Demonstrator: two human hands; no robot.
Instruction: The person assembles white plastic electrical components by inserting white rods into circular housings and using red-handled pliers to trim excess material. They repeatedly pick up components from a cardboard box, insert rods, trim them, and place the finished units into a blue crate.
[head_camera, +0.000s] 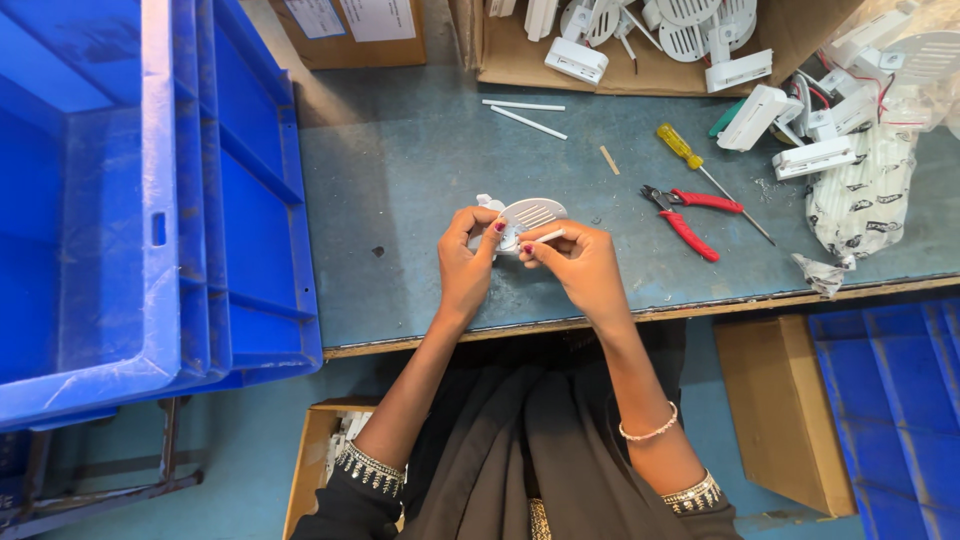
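While the left hand (467, 262) grips a round white slotted plastic part (530, 215) above the blue worktable (400, 200), the right hand (575, 262) pinches a thin white stick (549, 236) against it, red-handled pliers (690, 222) lying near.

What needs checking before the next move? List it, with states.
1. Left hand grips the white part: ok.
2. Right hand pinches the white stick: ok.
3. Stick seated in the part: cannot tell, fingers hide it.
4. Pliers and screwdriver lie on the bench to the right: ok.
5. Spare sticks lie beyond the hands: ok.
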